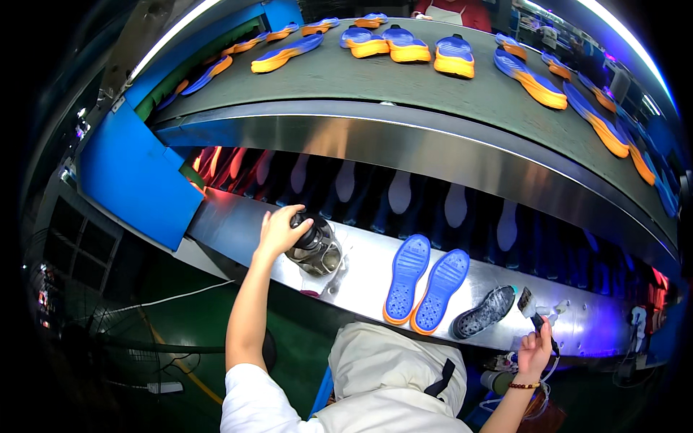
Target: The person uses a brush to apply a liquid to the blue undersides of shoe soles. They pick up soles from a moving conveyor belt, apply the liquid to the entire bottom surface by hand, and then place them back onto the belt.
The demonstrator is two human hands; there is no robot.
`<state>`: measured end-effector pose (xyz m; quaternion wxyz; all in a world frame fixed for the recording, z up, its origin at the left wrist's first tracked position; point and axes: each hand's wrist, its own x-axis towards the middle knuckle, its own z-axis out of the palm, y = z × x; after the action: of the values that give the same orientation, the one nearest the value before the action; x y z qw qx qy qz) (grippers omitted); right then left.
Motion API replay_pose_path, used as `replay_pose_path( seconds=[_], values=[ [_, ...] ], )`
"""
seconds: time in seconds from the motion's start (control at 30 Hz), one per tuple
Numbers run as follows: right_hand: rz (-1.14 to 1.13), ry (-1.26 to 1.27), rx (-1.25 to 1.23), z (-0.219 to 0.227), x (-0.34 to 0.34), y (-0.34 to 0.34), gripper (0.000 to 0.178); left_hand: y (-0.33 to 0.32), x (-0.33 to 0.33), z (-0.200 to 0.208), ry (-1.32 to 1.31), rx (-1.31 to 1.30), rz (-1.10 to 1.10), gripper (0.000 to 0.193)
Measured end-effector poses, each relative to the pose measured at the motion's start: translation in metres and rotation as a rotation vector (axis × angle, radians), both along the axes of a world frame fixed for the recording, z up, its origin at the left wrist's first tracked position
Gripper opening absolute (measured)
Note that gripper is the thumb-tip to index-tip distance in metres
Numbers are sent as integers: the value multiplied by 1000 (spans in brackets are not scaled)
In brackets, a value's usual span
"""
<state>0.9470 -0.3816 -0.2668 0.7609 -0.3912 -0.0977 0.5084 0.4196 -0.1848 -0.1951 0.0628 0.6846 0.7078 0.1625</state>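
My left hand is closed around the dark lid of a clear jar that stands on the steel ledge. My right hand grips the handle of a brush, whose bristle head points up over the ledge. Two blue shoe soles with orange rims lie side by side, tread up, between my hands. A dark grey sole lies just left of the brush.
Above the ledge a grey conveyor belt carries several blue-and-orange soles. A lower level under it holds rows of soles in purple light. A blue panel stands at left. Another person stands beyond the belt.
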Motion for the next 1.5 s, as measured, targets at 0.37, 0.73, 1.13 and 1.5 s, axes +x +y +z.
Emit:
replay_pose_path(
  seconds=[0.37, 0.73, 1.13, 1.5],
  values=[
    [8, -27, -10, -9, 1, 10, 23, 20, -25, -12, -147, 160, 43, 28],
    [14, -46, -27, -15, 1, 7, 25, 5, 3, -12, 34, 173, -23, 35],
    [-11, -44, -65, -7, -3, 9, 26, 3, 36, 0, 61, -47, 208, 67],
    [9, -45, -58, -37, 27, 0, 24, 23, 6, -7, 98, 36, 356, 60]
  ],
)
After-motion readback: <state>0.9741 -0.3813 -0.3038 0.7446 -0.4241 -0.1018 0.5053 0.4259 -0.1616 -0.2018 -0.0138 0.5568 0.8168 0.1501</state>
